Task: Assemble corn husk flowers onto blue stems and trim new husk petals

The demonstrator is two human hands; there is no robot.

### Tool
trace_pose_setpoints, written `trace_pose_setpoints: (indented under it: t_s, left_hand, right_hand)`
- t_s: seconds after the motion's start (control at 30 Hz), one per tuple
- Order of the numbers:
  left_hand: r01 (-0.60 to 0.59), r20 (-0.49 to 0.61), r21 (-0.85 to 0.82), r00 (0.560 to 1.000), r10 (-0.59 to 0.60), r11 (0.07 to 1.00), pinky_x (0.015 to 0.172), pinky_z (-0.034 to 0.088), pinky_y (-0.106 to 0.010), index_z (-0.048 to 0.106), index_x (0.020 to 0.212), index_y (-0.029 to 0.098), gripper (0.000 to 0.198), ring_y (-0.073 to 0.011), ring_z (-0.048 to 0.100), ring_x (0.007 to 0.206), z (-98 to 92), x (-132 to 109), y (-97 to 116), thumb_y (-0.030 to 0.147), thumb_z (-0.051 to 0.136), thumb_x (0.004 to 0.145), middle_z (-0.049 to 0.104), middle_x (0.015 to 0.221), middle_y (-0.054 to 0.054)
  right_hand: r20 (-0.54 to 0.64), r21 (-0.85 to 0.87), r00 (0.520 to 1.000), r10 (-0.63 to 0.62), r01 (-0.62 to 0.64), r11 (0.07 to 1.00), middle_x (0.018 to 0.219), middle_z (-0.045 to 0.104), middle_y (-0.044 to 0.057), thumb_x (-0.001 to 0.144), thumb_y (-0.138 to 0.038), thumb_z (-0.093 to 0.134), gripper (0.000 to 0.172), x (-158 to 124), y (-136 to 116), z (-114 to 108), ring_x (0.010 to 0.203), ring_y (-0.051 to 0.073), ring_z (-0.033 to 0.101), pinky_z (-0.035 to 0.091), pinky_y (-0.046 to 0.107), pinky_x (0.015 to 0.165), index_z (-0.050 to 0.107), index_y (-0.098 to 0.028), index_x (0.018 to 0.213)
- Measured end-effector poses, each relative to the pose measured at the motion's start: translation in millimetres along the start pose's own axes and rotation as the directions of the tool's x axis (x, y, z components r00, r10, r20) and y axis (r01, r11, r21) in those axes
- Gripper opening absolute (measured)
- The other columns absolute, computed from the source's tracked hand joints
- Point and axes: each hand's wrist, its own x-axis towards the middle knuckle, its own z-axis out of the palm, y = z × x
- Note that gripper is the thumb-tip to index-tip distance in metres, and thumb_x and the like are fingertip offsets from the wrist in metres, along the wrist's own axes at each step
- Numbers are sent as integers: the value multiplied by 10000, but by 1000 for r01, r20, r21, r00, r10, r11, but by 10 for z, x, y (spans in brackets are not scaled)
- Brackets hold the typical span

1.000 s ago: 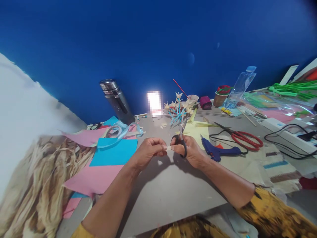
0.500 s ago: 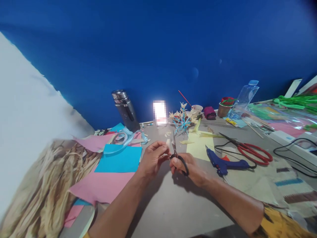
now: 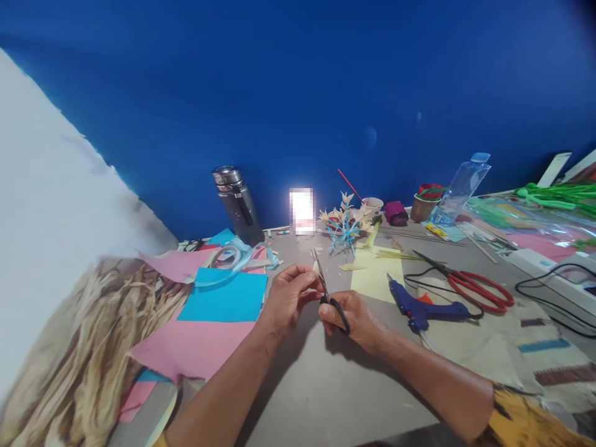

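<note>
My left hand (image 3: 289, 297) pinches a small pale piece of corn husk (image 3: 315, 268) between thumb and fingers above the table. In my right hand (image 3: 357, 318) is a pair of black-handled scissors (image 3: 321, 277), with my fingers closed around the handles. The blades point up and away, leaning left, right against the husk piece. Whether they bite into it, I cannot tell. Just beyond my hands stands a bunch of husk flowers (image 3: 345, 226) on light blue stems.
Dried husks (image 3: 88, 347) and a blue sheet (image 3: 228, 295) over pink paper lie left. A dark flask (image 3: 239, 208) stands behind. To the right are a blue glue gun (image 3: 428, 306) with a black cord, red-handled scissors (image 3: 484, 292), a plastic bottle (image 3: 460, 189) and a power strip (image 3: 535, 267).
The scissors in my right hand have tilted left, so their blades now lie against the husk piece. My left hand has barely moved.
</note>
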Motion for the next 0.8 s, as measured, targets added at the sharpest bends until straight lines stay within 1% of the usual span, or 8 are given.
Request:
trace_pose_setpoints:
  t_s: [0.1,0.2,0.3,0.43,0.53,0.6,0.7,0.8]
  left_hand:
    - [-1,9,5,1000,1,1000,651,506,-257,615,677,173,177,-122,609,609,-11,-4,-5,281,755,680,645,631,-2]
    - [1,19,13,1000,-1,1000,658,510,-256,620,684,172,184,-123,609,629,-8,-14,-6,292,759,689,647,647,-7]
    - [0,18,30,1000,0,1000,666,510,-251,612,671,165,190,-127,616,667,-6,-14,-1,288,756,691,653,678,-19]
    - [39,40,73,998,-42,997,625,500,-256,599,667,161,184,-136,624,645,-36,23,5,270,747,676,657,689,-28]
    - [87,118,123,988,-101,989,567,464,-253,581,658,163,159,-121,587,539,-71,51,8,231,724,662,626,619,-11]
    - [115,168,145,976,-139,983,535,431,-246,570,653,167,139,-110,553,491,-83,56,8,206,703,653,595,578,4]
    - [176,245,201,944,-223,964,502,386,-234,566,637,166,106,-92,497,447,-76,43,7,179,671,635,546,526,18]
    - [223,301,239,908,-291,945,482,362,-225,564,617,163,89,-83,462,434,-65,36,9,146,649,599,515,501,23]
  right_hand:
    - [-3,-8,1000,0,0,1000,493,445,-10,764,-752,557,630,1,-3,7,478,92,351,248,244,476,543,-170,523]
    - [-10,15,999,31,-31,999,474,432,-15,739,-761,578,630,-4,-11,16,460,88,341,261,248,474,520,-179,505]
    - [-47,31,998,48,-46,998,461,424,-20,733,-727,618,604,-2,-32,18,453,86,335,262,249,470,528,-178,499]
    - [-209,87,975,81,-64,994,508,455,-21,708,-618,703,489,43,-59,-16,487,94,354,260,251,473,582,-167,561]
    - [-336,187,937,100,-37,982,596,511,-22,666,-514,752,372,93,-49,-78,542,107,385,293,251,500,622,-167,697]
    - [-383,233,920,86,6,973,641,528,-29,653,-447,762,333,113,-35,-124,575,111,403,317,250,528,633,-168,782]
    - [-356,268,934,37,64,961,659,528,-34,657,-386,746,292,114,-28,-167,594,108,409,321,250,553,636,-161,806]
    - [-280,276,959,35,45,960,609,490,-50,642,-344,738,262,99,-39,-162,562,99,379,292,246,531,633,-159,795]
